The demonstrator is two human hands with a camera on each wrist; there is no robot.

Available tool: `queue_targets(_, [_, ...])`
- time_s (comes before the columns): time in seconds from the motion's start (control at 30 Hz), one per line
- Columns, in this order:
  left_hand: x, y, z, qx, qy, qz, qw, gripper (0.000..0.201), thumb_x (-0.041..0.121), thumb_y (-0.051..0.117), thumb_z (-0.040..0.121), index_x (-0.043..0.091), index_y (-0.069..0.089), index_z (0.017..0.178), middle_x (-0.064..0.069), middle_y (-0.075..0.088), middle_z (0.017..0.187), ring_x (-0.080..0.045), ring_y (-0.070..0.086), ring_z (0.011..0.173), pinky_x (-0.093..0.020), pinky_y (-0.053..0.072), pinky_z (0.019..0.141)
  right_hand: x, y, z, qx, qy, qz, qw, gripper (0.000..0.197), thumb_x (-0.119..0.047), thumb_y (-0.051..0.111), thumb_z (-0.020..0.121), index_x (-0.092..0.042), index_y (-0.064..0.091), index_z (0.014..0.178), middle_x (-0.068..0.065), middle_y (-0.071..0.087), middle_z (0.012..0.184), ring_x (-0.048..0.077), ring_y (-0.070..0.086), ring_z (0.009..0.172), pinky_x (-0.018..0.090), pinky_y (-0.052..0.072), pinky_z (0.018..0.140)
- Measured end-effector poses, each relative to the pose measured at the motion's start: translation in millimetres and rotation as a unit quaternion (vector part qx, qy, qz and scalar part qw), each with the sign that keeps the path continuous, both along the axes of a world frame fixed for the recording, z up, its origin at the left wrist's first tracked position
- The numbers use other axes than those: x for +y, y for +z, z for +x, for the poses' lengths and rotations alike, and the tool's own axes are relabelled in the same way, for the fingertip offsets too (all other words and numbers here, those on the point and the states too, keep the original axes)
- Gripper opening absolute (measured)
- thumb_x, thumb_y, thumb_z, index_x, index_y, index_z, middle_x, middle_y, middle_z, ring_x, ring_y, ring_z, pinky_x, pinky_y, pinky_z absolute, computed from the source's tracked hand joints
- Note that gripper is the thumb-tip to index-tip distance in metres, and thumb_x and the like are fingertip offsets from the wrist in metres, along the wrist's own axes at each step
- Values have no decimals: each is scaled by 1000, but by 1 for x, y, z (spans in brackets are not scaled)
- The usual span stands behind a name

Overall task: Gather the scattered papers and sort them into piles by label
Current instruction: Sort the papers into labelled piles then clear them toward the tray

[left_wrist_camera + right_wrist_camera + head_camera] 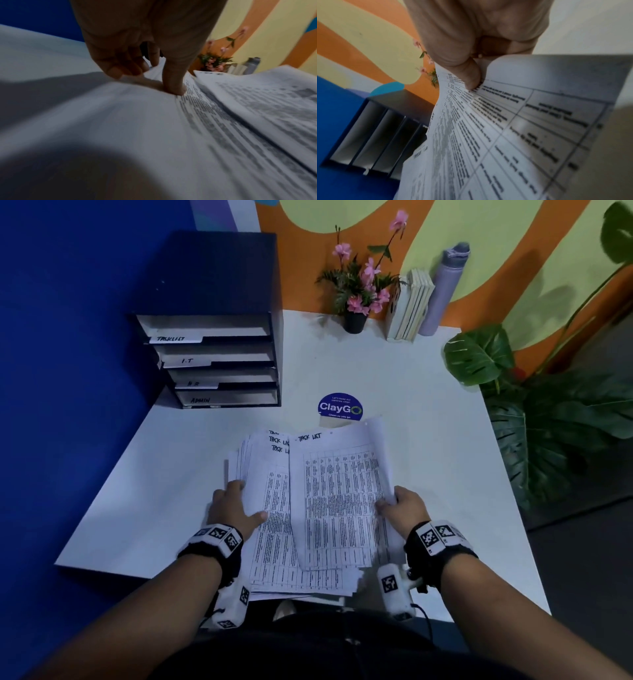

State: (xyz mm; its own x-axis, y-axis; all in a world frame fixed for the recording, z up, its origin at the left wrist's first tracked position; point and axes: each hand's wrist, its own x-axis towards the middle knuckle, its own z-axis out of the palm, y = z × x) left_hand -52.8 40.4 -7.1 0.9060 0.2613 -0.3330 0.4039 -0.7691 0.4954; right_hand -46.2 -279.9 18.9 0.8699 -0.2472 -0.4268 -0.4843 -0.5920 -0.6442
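Observation:
A fanned stack of printed sheets, each hand-labelled "TASK LIST", lies at the near middle of the white table. My left hand grips the stack's left edge, thumb on top and fingers curled at the edge. My right hand pinches the right edge of the top sheet, lifting and curling that edge; in the right wrist view the thumb presses on the printed table of that sheet. A dark paper organiser at the back left has slots labelled TASKLIST, I.T, H.R and ADMIN.
A blue round ClayGo sticker lies just beyond the papers. A potted pink flower, some books and a grey bottle line the back wall. A large leafy plant stands off the table's right edge.

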Motion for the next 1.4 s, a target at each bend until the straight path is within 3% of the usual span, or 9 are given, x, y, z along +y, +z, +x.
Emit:
queue_targets(0.17, [16,0,4,37,2,5,999,38,31,67,87,5,55,113,-13,64,109,-31,61,100,-29,43,76,-9,11,5,-31,-36,65,997,32,-30,50,99,-3,59,86,8,59,78,25,53,73,29,39,64])
queue_targets(0.3, [19,12,7,-61,84,-1,995,16,17,54,94,2,59,94,-15,62,90,-32,60,85,-31,43,71,-6,9,5,-38,-86,142,985,24,-21,57,96,-9,56,75,5,51,65,19,45,60,29,40,59])
queue_targets(0.57, [-16,42,16,-135,133,-133,973,16,12,51,95,5,61,106,-6,60,94,-22,54,85,-25,37,75,13,0,10,-8,-103,243,965,29,-32,71,80,-5,61,80,18,66,77,25,56,70,47,51,66])
queue_targets(0.73, [-44,41,13,-99,69,-179,977,18,14,49,97,8,60,110,-3,62,98,-21,58,91,-23,38,75,17,4,18,-20,-103,274,956,24,-36,71,85,-13,65,84,5,70,84,24,65,77,37,51,76])
queue_targets(0.83, [-41,27,9,-77,37,-104,991,25,24,57,93,14,60,116,-8,59,117,-28,57,109,-32,45,89,11,4,20,-27,-95,199,975,15,-20,64,89,-9,61,79,10,61,73,24,56,69,37,48,66])
queue_targets(0.93, [-23,14,1,-2,30,44,999,69,36,74,79,26,41,139,-7,34,143,-32,41,127,-44,38,105,1,-3,16,-41,-68,102,992,25,-20,64,88,3,58,81,13,58,73,22,52,65,31,43,63])
queue_targets(1.1, [3,-2,-3,-12,78,36,996,95,26,82,73,19,24,148,-17,41,140,-38,42,127,-48,38,105,-10,-10,8,-38,-58,67,995,15,-10,63,87,1,59,96,18,64,82,25,57,70,29,46,61])
queue_targets(1.23, [9,1,-3,-104,147,-68,981,65,4,69,82,10,39,139,-17,53,131,-37,52,119,-41,42,99,-16,-7,9,-51,-64,93,992,13,-4,59,90,-7,59,102,13,65,92,27,60,82,31,49,71])
queue_targets(1.4, [14,16,7,-97,183,-84,975,40,19,47,99,7,48,137,-17,50,139,-35,48,127,-39,37,106,-27,-7,18,-28,-111,190,975,19,-1,67,86,-17,67,97,9,70,104,28,65,97,41,50,95])
